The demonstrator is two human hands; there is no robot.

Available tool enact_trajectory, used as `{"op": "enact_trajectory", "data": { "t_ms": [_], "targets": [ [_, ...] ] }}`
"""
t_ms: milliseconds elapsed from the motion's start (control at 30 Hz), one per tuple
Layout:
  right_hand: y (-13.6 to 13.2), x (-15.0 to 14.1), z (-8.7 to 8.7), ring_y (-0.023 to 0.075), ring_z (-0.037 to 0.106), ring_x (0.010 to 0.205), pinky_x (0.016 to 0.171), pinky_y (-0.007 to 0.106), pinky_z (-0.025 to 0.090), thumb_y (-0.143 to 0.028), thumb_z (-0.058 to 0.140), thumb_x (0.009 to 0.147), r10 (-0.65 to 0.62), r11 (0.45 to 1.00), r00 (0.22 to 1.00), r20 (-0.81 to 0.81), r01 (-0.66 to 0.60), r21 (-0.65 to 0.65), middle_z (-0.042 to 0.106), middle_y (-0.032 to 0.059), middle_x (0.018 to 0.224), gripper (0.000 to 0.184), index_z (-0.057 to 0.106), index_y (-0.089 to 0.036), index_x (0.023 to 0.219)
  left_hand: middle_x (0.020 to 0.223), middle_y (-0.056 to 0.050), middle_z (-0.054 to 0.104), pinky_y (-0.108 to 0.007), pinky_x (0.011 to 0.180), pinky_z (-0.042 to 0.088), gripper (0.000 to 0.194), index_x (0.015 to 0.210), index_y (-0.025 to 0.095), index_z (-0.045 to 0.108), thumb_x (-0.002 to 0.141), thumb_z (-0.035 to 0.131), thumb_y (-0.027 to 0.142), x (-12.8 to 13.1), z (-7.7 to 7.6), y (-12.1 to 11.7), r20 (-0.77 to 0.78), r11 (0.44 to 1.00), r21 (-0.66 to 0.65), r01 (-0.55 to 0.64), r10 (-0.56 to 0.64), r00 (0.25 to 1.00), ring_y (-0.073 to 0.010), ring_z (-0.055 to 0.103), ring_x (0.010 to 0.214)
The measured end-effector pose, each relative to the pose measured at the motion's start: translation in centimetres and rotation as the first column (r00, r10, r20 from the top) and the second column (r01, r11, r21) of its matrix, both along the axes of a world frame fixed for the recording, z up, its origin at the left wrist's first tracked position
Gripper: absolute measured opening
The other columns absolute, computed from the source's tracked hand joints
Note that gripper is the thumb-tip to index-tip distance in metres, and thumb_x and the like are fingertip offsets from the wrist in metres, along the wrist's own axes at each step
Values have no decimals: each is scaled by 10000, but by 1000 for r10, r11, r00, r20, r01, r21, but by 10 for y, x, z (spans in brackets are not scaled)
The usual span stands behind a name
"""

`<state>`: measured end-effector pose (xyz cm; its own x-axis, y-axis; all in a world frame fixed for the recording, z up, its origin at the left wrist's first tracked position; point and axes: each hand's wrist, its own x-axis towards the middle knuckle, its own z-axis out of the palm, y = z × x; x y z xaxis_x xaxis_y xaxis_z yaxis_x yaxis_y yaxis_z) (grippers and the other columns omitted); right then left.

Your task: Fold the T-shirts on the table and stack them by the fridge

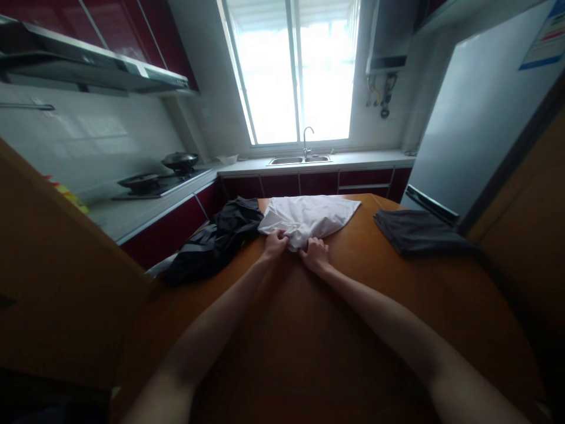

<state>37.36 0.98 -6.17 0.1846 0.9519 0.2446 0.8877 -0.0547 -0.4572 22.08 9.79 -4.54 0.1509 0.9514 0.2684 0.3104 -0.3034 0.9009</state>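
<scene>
White garment | far table edge | hands gripping its near edge | folded dark cloth well apart, right

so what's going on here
A person has both hands on a white cloth on a wooden table: the left hand and right hand are at the gathered near edge, while the rest of the white cloth spreads toward the window. A crumpled black cloth lies to the left, and a folded dark grey cloth to the right.
</scene>
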Motion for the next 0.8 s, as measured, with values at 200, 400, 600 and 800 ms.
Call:
{"op": "enact_trajectory", "data": {
  "t_ms": [200, 400, 600, 800],
  "targets": [
    [20, 36, 36, 241, 643, 878, 760, 310, 444, -210, 470, 873, -52, 968, 925, -377, 140, 209, 704, 92, 929, 201, 628, -186, 996, 951, -102, 752, -340, 751, 610, 340, 935, 157, 568, 812, 772, 399, -10, 1, -38, 195, 977, -135, 166, -138, 971, -219, 748, 839],
    [14, 83, 106, 177, 558, 748, 671, 280, 411, -237, 419, 892, 150, 806, 934, -325, 75, 587, 632, 50, 839, 233, 597, -161, 1023, 823, -67, 754, -295, 692, 567, 216, 917, 151, 687, 810, 754, 326, -7, 7, -54, -55, 928, -28, 371, -372, 927, -192, 721, 730],
    [-40, 113, 115, 132, 475, 597, 594, 261, 326, -287, 614, 833, 297, 887, 949, -102, -235, 397, 561, -22, 638, 110, 649, -183, 838, 974, -66, 737, -319, 841, 551, 149, 957, 179, 703, 848, 609, 137, -16, 1, -27, -358, 935, 341, 102, 29, 933, -213, 701, 923],
    [-130, 111, 63, 140, 558, 687, 605, 232, 361, -258, 622, 837, 583, 783, 806, -103, -591, -195, 662, 6, 774, 95, 694, -197, 837, 1171, -83, 696, -350, 1044, 490, 172, 975, 179, 729, 879, 593, 136, 1, -8, -12, -457, 882, 426, 202, 17, 889, -227, 656, 1113]
  ]
}}
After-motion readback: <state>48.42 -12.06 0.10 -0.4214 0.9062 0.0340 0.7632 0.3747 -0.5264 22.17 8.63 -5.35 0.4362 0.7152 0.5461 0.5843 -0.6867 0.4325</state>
